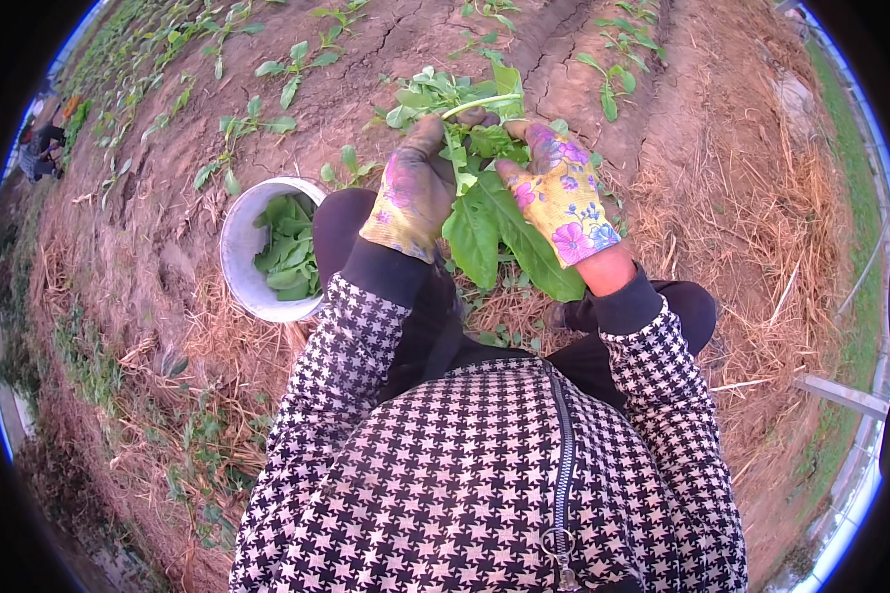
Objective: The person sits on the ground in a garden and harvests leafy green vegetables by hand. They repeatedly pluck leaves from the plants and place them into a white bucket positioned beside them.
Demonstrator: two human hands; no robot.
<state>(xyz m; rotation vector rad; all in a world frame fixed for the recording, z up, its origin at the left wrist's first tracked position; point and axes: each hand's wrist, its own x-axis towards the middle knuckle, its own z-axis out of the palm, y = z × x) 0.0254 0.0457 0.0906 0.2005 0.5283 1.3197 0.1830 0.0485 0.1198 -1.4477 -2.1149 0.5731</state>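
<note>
My left hand (411, 189), in a yellow flowered glove with soiled fingers, is closed around a bunch of leafy greens (473, 230). A pale stalk (482, 104) crosses above its thumb. On the bunch's other side, my right hand (560, 196) wears a matching glove and pinches the greens between thumb and fingers; some fingertips are hidden by foliage. Broad leaves hang down between the two hands. Beside my left knee stands a white plastic bucket (235, 252), tilted in view, with loose green leaves (289, 256) inside.
Young leafy plants (295, 70) grow in rows in cracked soil (386, 44) ahead. Another plant (430, 93) stands just beyond my hands. Dry straw (771, 259) covers ground at right. A person (41, 152) crouches far left. A metal bar (842, 396) juts in at right.
</note>
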